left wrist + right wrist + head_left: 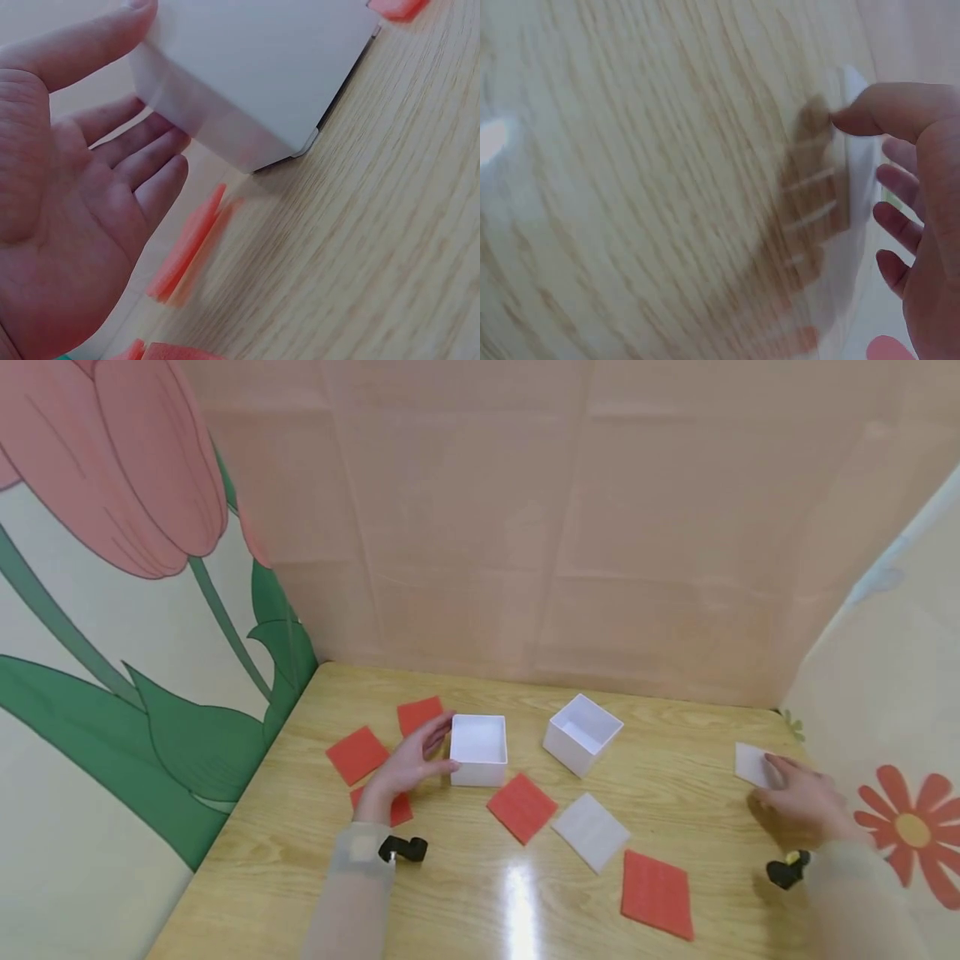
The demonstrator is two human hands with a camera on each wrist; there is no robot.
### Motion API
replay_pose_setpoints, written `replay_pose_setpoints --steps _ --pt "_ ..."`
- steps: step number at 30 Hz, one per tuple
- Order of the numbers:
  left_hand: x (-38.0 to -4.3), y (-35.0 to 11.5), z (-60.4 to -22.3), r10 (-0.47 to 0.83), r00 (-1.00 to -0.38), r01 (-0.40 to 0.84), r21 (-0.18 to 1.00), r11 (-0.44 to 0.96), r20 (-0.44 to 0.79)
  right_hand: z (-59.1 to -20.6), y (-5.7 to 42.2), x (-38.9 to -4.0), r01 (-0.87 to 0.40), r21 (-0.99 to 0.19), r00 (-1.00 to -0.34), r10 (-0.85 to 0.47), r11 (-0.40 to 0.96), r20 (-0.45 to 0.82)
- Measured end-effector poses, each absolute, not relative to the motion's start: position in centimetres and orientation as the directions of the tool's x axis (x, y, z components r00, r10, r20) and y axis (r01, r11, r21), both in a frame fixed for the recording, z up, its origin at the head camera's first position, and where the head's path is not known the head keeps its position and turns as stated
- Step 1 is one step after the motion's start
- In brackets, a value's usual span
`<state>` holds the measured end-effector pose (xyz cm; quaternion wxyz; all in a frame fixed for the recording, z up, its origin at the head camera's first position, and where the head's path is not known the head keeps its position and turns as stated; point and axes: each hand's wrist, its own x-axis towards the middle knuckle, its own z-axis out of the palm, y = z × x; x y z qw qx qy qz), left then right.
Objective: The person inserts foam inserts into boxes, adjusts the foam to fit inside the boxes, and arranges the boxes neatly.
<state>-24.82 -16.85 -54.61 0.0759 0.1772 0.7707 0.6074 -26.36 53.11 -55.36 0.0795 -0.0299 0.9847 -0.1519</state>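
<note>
At the left, a white square open-topped box (478,768) stands upright, and my left hand (408,767) is against its left side. In the left wrist view, that hand (82,180) has its thumb by the front of the box (247,67) and loosely extended fingers along its side. Far to the right, my right hand (802,797) pinches a thin white square sheet (750,763) by its near edge. The right wrist view shows the thumb of my right hand (922,172) at the white sheet (860,176), with the fingers behind, partly hidden.
A second white box (573,747) stands turned cornerwise. Red squares lie nearby: one (358,755) left, one (420,714) behind my left hand, one (401,810) partly under its wrist, one (522,808) mid-table and one (656,893) in front. Another white square (592,832) lies between.
</note>
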Motion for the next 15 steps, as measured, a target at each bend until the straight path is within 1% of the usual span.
replay_pose_setpoints --steps 4,6,11,15 --pt "-24.9 -16.9 -54.6 0.364 -0.926 0.181 0.963 0.198 0.100 -55.8 53.7 -26.8 -0.038 -0.289 -0.988 -0.079 0.956 -0.131" --pt "-24.9 -16.9 -54.6 0.362 -0.927 0.180 0.964 0.197 0.100 -55.9 53.8 -27.1 -0.059 -0.267 -0.988 -0.094 0.962 -0.121" --pt "-24.9 -16.8 -54.6 0.363 -0.927 0.174 0.964 0.201 0.092 -55.2 53.3 -27.3 -0.085 -0.246 -0.977 -0.129 0.966 -0.169" --pt "-24.9 -16.7 -54.5 0.365 -0.927 0.171 0.964 0.205 0.087 -54.7 52.9 -27.5 -0.047 -0.245 -0.971 -0.102 0.968 -0.216"
